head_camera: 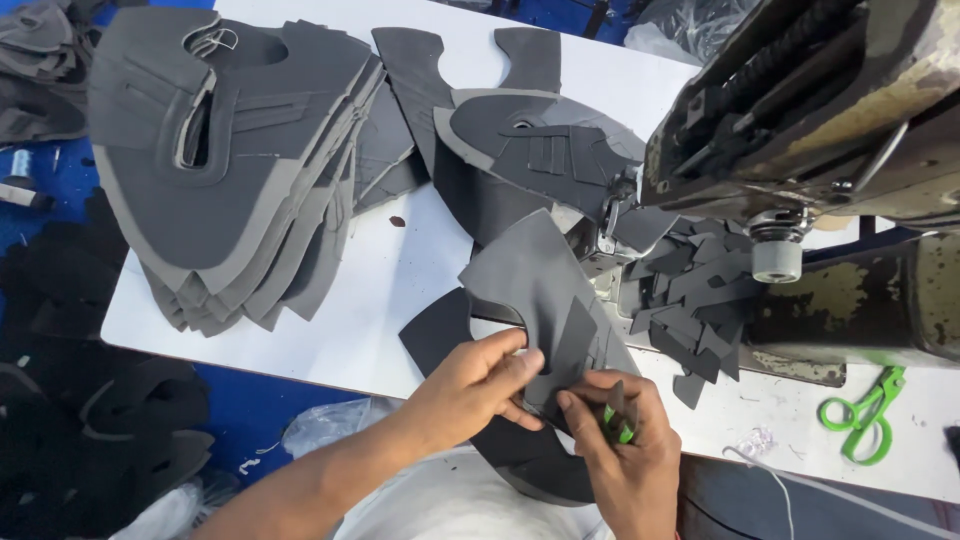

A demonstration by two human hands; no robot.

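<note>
Both hands work at the near edge of the white desk (420,290). Left hand (478,385) has its fingers pressed together, pinching the lower edge of a grey shoe-upper panel (535,275), which rises tilted from the fingers toward the sewing machine (820,110). Right hand (625,450), just beside the left and touching the same panel with its fingertips, is curled around a small green-handled thread snip (617,420). Under both hands lies a dark curved upper piece (440,335), reaching past the desk edge. Beyond the left hand, well apart, sits a tall stack of grey cut uppers (240,170). Ahead of the right hand, by the machine's base, lies a heap of small grey cut pieces (690,290). Further to the right of the right hand rest green scissors (862,412) on the desk.
</note>
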